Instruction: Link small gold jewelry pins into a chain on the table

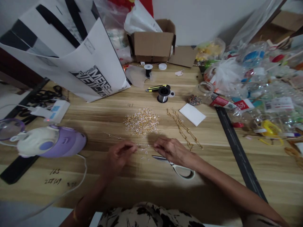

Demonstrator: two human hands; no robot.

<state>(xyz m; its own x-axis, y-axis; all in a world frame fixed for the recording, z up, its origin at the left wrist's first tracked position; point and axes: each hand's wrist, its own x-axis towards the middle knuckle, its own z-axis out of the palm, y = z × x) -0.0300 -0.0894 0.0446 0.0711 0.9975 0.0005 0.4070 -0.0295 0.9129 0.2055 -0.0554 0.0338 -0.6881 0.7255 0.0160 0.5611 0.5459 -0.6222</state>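
Note:
My left hand (119,155) and my right hand (171,149) rest on the wooden table (132,183), fingertips pinched toward each other. Between them runs a thin strand of small clear and gold beads (143,146); both hands pinch its ends. Just beyond lies a heap of gold and silver beads (141,121). White-handled scissors (177,167) lie under my right wrist. Gold chains (183,129) stretch out to the right of the heap.
A spool of wire (163,94), a white card (192,114), a purple and white appliance (50,141) with a cord, a large paper bag (71,47), a cardboard box (153,42), a black ruler (239,151) and several plastic bottles (260,85) at the right.

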